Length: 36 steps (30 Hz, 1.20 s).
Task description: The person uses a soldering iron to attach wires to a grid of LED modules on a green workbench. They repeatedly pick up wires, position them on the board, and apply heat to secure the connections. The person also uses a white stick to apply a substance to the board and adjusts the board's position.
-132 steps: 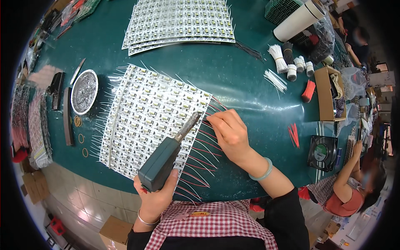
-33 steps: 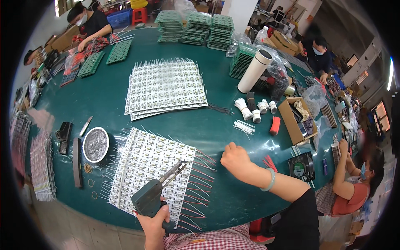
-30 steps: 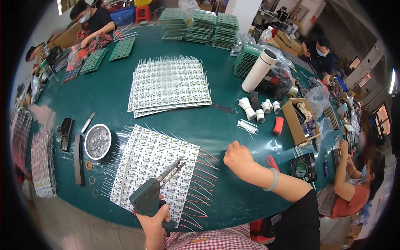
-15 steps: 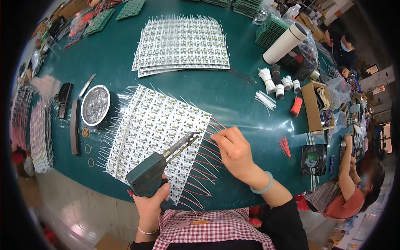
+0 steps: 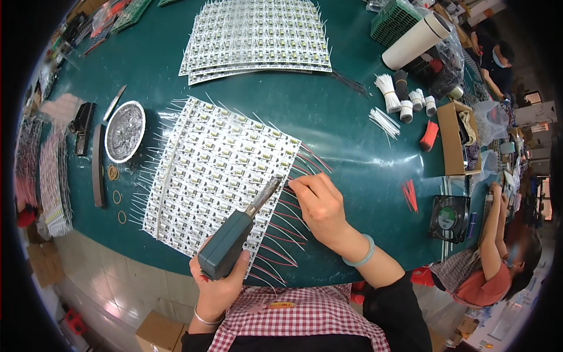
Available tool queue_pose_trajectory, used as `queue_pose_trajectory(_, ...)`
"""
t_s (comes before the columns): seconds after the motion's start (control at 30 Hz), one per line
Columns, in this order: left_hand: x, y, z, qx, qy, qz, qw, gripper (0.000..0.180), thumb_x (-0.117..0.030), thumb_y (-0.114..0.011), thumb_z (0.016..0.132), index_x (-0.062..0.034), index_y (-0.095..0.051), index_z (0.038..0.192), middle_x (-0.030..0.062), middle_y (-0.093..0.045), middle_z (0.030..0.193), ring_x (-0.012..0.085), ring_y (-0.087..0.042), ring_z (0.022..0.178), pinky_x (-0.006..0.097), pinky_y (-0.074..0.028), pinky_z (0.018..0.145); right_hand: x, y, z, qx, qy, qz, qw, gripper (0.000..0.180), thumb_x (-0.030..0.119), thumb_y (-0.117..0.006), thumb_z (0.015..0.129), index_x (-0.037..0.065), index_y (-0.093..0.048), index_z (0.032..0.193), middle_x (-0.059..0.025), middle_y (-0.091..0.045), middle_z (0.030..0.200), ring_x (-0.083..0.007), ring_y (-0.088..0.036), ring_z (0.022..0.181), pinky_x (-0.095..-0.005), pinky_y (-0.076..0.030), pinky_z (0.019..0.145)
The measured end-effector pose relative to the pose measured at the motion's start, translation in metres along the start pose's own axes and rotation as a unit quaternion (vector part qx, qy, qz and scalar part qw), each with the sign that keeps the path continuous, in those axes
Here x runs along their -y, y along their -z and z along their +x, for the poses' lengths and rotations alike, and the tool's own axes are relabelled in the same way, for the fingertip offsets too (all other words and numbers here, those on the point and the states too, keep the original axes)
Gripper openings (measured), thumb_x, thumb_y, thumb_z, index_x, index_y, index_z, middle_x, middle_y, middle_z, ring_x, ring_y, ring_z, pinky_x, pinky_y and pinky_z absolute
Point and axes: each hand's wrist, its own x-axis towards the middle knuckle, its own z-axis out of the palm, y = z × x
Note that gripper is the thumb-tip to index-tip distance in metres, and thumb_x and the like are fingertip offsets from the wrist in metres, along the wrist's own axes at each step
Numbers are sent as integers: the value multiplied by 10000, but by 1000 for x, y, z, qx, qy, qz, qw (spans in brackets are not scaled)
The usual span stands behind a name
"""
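Observation:
My left hand (image 5: 221, 288) is wrapped round the dark green body of a soldering gun (image 5: 227, 242). Its tip slants up and right over the edge of a white circuit board panel (image 5: 214, 167) covered in small parts. Just right of that tip, my right hand (image 5: 321, 205) has thumb and forefinger pinched at the board's edge, where red and white wires (image 5: 284, 226) stick out. The wire end between those fingers is too small to make out clearly. Thin white wires also fringe the panel's left side.
Stacked wired panels (image 5: 255, 41) lie beyond. On the left are a round foil-lined dish (image 5: 125, 132), a dark bar (image 5: 98, 167) and rubber bands (image 5: 117, 196). To the right sit wire bundles (image 5: 387, 94), a cardboard box (image 5: 460, 138), a small fan (image 5: 450, 218) and a co-worker (image 5: 487, 270).
The soldering gun has turned more upright and shifted right, its tip still close to my right fingers. My right hand stays pinched at the board edge. The table sits higher in view.

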Motion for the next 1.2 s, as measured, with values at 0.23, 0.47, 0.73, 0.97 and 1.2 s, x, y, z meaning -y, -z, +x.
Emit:
queue_pose_trajectory(0.23,5,-4,7,20,-53,29,998,189,11,-784,791,48,-700,956,36,-646,811,72,-578,707,245,-452,611,-1,0,-1,15,5,-9,1000,294,-53,-676,726,-32,-685,1019,-107,-645,973,-270,-625,865,-339,-551,687)
queue_pose_trajectory(0.47,4,-9,6,11,-74,42,996,149,34,-767,796,39,-694,925,54,-649,803,86,-575,661,254,-450,588,0,1,1,20,10,-11,1000,300,-48,-680,725,-39,-685,1025,-111,-648,979,-270,-623,872,-345,-554,689)
queue_pose_trajectory(0.73,4,-11,4,-2,-115,72,991,116,56,-756,783,37,-693,878,57,-635,791,99,-573,645,258,-450,575,0,1,1,22,11,-13,1000,296,-33,-683,731,-49,-683,1026,-113,-650,983,-275,-623,872,-344,-554,692)
queue_pose_trajectory(0.97,-7,-3,5,14,-121,119,985,145,52,-760,768,50,-706,903,69,-629,817,111,-569,648,262,-443,562,0,1,0,22,7,-21,1000,287,-27,-677,740,-42,-687,1026,-113,-650,985,-276,-628,880,-346,-557,694)
queue_pose_trajectory(1.2,1,-6,5,15,-130,95,987,169,47,-766,779,53,-707,937,82,-651,841,117,-588,668,267,-454,580,0,0,-1,18,6,-19,1000,291,-28,-679,738,-42,-692,1028,-115,-651,989,-276,-631,885,-349,-560,694)
